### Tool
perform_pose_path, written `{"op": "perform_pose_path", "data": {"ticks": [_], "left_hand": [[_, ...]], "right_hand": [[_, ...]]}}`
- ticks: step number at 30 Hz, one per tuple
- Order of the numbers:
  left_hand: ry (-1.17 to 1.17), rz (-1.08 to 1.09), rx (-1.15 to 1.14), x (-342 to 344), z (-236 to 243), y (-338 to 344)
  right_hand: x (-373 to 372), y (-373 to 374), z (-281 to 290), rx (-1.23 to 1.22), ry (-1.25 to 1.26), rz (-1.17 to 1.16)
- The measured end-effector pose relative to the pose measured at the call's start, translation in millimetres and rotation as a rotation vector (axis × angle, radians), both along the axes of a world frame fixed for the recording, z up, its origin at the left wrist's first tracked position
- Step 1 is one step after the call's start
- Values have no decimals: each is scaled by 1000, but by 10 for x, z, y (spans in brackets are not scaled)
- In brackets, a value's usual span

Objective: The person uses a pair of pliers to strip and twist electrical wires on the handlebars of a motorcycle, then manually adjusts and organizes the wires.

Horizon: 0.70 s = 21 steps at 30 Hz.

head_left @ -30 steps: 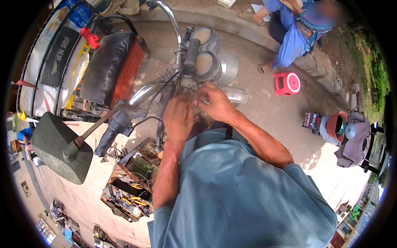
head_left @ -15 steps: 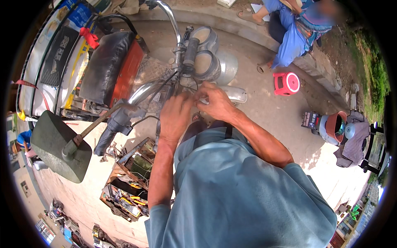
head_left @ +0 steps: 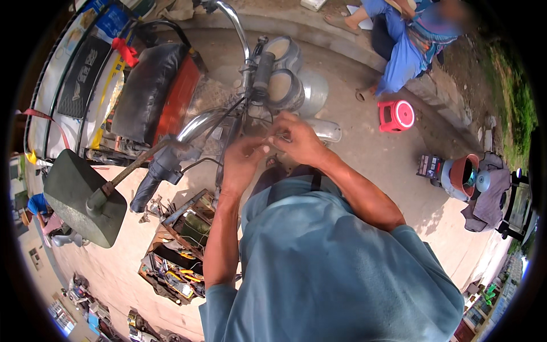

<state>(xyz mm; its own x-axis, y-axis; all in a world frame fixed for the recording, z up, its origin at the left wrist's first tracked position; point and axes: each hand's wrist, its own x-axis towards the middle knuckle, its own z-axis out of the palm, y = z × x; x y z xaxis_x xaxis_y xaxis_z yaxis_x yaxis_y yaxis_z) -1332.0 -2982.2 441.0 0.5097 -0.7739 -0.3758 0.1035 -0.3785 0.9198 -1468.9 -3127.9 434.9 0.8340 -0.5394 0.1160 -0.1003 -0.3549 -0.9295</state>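
Note:
My left hand (head_left: 242, 162) and my right hand (head_left: 297, 138) meet in front of my waist, fingertips almost together. Both are closed in a pinch; whatever they hold is too small or hidden to name. They are close to the front of a three-wheeled motorbike, beside its chrome handlebar (head_left: 200, 126) and some thin black cables (head_left: 229, 112). Just beyond my right hand are two round headlamp-like housings (head_left: 285, 86) and a chrome fender (head_left: 325, 131). A black grip (head_left: 263, 73) stands upright on the bar's far side.
The motorbike's black seat (head_left: 149, 85) is at left, with a large mirror (head_left: 85, 196) nearer me. An open box of tools (head_left: 174, 251) lies on the ground at lower left. A red stool (head_left: 394, 115) and a seated person (head_left: 401, 51) are at upper right.
My left hand has turned and dropped slightly, its thumb and fingers now showing near the right fingertips. My right hand stays nearly in place.

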Motion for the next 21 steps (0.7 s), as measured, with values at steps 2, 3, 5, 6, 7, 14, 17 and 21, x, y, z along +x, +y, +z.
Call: {"op": "perform_pose_path", "data": {"ticks": [2,3,5,6,7,14,17,21], "left_hand": [[-513,4,-97,-115,121,-3],[-743,-27,-156,-105,114,-6],[-1205,-89,-276,-67,92,-29],[-1242,-121,-267,-67,94,-27],[-1280,-154,-259,-70,98,-25],[-1122,-33,-136,-182,-69,-107],[447,173,44,-83,-150,-130],[451,117,-6,-40,-42,-62]], "right_hand": [[14,-21,-12,28,29,-14],[20,-26,-11,40,44,-16],[22,-30,21,12,79,-6],[26,-34,36,-3,96,-1],[29,-32,41,8,97,-4],[-2,33,126,-252,25,25],[-42,31,139,-408,51,51],[-63,37,100,-143,32,-3]]}}
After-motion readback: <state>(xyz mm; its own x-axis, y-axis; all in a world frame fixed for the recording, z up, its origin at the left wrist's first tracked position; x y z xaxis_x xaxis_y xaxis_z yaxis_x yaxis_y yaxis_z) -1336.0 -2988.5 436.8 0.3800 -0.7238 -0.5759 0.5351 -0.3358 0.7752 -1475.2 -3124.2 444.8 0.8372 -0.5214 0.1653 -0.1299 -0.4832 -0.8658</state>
